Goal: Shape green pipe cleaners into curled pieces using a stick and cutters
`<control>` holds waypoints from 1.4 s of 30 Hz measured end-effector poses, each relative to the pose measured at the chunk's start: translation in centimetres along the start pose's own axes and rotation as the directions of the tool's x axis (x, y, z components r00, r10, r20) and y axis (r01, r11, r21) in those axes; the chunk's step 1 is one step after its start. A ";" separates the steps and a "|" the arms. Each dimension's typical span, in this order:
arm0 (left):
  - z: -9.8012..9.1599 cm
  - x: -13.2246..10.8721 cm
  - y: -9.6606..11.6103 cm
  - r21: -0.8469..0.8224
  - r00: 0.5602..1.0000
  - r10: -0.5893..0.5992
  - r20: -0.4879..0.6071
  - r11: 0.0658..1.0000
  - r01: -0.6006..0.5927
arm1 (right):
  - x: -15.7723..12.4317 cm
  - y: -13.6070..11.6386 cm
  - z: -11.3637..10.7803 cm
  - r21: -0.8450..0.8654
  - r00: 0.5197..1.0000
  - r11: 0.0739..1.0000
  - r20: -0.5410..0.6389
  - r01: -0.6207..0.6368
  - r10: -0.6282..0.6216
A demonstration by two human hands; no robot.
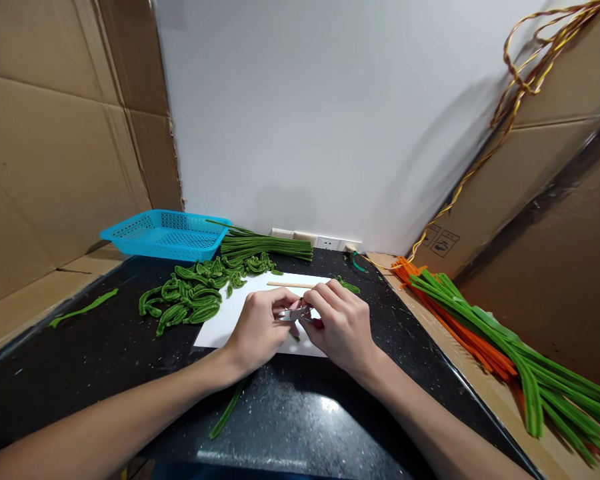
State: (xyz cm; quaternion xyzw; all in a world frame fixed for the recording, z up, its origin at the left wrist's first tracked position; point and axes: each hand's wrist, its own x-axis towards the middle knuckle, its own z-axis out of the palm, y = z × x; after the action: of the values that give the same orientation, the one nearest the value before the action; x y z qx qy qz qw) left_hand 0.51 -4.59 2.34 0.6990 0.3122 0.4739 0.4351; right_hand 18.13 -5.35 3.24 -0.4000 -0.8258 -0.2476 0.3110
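Head view, only one we have. Both hands meet over the white sheet (207,337), middle of the dark surface (80,360). Metal tool (296,313) sits between them, lying roughly crosswise above the sheet. Left hand (263,327): fingers curled in, thumb and forefinger at the tool's left end. Right hand (343,323): fingers bent and bunched at its right end. Exact pinch is hidden, so we can't tell which hand grips the tool or what else is held. We see a green bit (295,335) just below the fingers and a green strip (227,413) running out from under the left wrist toward the near edge.

Beyond the hands, a wooden stick (290,285) lies on the sheet. We have a heap of green loops (195,293) to the left, partly over the sheet's edge; behind it a green bundle (267,247) next to a blue basket (165,252). Flat green scrap (85,308) far left. On the right, green stems (530,373) lie over orange stems (465,340) on cardboard (390,267). We note a twisted cable (445,210) reaching the sockets (329,243) by the wall (305,120).
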 end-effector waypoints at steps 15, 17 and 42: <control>-1.4 1.6 -1.2 0.108 1.000 -0.003 0.028 0.994 0.000 | 0.2 0.7 1.0 0.096 0.996 0.992 -0.021 -0.082 0.084; -1.3 1.3 -1.2 0.182 0.999 0.026 0.037 0.983 -0.032 | 0.1 0.8 1.2 0.131 0.994 0.986 -0.017 -0.105 0.108; -1.1 0.4 -0.6 0.436 0.994 0.043 0.105 0.896 -0.085 | 0.0 1.3 0.7 0.162 0.997 0.984 0.005 -0.074 0.075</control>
State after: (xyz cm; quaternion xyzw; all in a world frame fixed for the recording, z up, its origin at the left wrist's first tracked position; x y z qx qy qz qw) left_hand -0.34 -3.63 2.18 0.8103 0.3674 0.3724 0.2640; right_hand 19.00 -4.15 2.92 -0.4039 -0.8276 -0.1679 0.3518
